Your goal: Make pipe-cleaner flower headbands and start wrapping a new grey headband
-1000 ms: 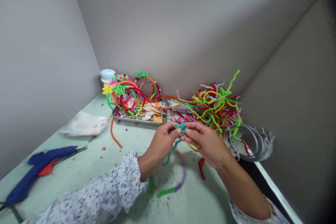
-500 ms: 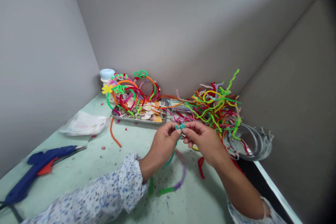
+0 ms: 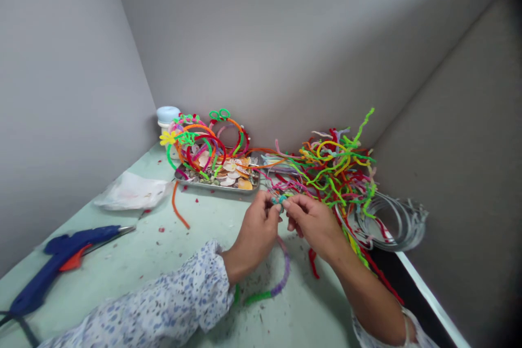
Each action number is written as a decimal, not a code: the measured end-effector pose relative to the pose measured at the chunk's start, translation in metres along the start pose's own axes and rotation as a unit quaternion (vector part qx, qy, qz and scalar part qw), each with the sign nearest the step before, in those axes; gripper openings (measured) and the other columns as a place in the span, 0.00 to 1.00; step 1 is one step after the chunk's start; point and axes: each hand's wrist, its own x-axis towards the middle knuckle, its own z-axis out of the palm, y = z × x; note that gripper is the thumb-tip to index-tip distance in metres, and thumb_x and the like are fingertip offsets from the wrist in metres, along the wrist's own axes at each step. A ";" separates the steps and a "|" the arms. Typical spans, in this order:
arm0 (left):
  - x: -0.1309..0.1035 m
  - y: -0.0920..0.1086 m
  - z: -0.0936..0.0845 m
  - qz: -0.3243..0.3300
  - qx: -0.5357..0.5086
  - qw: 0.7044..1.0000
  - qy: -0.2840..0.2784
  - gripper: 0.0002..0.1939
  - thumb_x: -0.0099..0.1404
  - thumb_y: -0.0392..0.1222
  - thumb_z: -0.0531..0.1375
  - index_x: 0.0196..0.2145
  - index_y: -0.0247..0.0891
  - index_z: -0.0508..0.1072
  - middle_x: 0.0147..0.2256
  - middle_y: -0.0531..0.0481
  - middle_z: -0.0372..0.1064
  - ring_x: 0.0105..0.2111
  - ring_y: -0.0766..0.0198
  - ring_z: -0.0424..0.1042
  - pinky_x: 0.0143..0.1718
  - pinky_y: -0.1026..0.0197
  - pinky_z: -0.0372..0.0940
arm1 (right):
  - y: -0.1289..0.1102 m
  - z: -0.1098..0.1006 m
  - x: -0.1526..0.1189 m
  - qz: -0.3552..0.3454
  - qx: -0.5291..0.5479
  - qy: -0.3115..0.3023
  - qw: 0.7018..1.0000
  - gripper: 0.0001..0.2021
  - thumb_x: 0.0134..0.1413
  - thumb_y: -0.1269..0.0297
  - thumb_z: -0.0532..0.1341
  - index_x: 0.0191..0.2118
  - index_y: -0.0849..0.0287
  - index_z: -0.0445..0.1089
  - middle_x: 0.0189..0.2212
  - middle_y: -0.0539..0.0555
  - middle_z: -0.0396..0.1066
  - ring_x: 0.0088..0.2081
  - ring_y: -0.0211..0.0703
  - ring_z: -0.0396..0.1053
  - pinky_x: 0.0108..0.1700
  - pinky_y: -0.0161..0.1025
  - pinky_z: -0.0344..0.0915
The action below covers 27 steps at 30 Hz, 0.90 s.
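Between my two hands a teal pipe cleaner (image 3: 280, 200) is pinched, bent into a small looped shape at the fingertips. My left hand (image 3: 258, 227) closes thumb and finger on its left side. From the right, my right hand (image 3: 312, 221) pinches the other side. Most of the teal piece is hidden by the fingers. Below the hands, on the table, lies a headband (image 3: 281, 279) wrapped in purple and green pipe cleaner, partly covered by my left hand and sleeve.
A blue glue gun (image 3: 61, 261) and a plastic bag (image 3: 132, 191) lie at left. Wrapped headbands (image 3: 204, 136) rest over a metal tray (image 3: 216, 188) of shells. Tangled pipe cleaners (image 3: 338, 163) and grey bare headbands (image 3: 402, 225) are at right. An orange pipe cleaner (image 3: 177, 207) lies before the tray.
My hands have turned slightly around the teal pipe cleaner, and its hanging tail no longer shows below my left hand. The view has shifted a little.
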 end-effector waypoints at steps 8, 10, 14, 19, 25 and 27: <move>-0.001 -0.005 0.000 0.037 0.037 0.999 0.000 0.04 0.64 0.40 0.52 0.32 0.38 0.61 0.29 0.54 0.60 0.30 0.66 0.62 0.31 0.63 0.58 | 0.002 -0.004 0.003 0.072 0.181 -0.094 0.976 0.17 0.51 0.50 0.59 0.24 0.59 0.63 0.15 0.47 0.63 0.16 0.31 0.55 0.18 0.30 0.50; -0.001 -0.006 -0.001 0.042 0.048 0.998 0.000 0.04 0.64 0.40 0.52 0.33 0.38 0.61 0.28 0.54 0.60 0.29 0.67 0.62 0.30 0.63 0.58 | 0.001 -0.004 0.003 0.085 0.205 -0.098 0.970 0.16 0.50 0.51 0.61 0.24 0.60 0.63 0.15 0.46 0.62 0.15 0.30 0.55 0.17 0.30 0.49; -0.004 -0.003 -0.003 0.082 0.079 0.993 0.001 0.02 0.64 0.38 0.51 0.34 0.38 0.62 0.30 0.52 0.62 0.30 0.66 0.63 0.33 0.63 0.58 | 0.001 -0.004 0.001 0.104 0.258 -0.103 0.955 0.16 0.48 0.53 0.63 0.23 0.61 0.64 0.16 0.46 0.61 0.15 0.29 0.56 0.16 0.28 0.49; -0.004 -0.003 -0.004 0.102 0.078 0.992 -0.014 0.03 0.64 0.37 0.51 0.35 0.38 0.63 0.32 0.51 0.63 0.32 0.65 0.64 0.35 0.62 0.59 | 0.003 -0.004 0.001 0.122 0.308 -0.108 0.937 0.14 0.46 0.57 0.65 0.24 0.62 0.65 0.20 0.46 0.62 0.17 0.28 0.60 0.16 0.27 0.50; 0.004 -0.006 -0.004 0.025 0.015 0.999 -0.022 0.04 0.63 0.40 0.53 0.32 0.37 0.61 0.28 0.53 0.61 0.29 0.67 0.63 0.30 0.63 0.59 | -0.003 -0.008 0.001 0.089 0.219 -0.089 0.967 0.13 0.47 0.55 0.63 0.27 0.61 0.67 0.21 0.47 0.64 0.21 0.32 0.63 0.19 0.29 0.56; 0.004 -0.005 -0.004 0.017 0.001 0.999 -0.034 0.04 0.63 0.40 0.53 0.32 0.37 0.61 0.28 0.53 0.61 0.28 0.67 0.63 0.30 0.63 0.59 | -0.005 -0.009 0.000 0.076 0.168 -0.072 0.980 0.11 0.47 0.57 0.62 0.28 0.60 0.67 0.19 0.47 0.64 0.21 0.33 0.62 0.20 0.30 0.57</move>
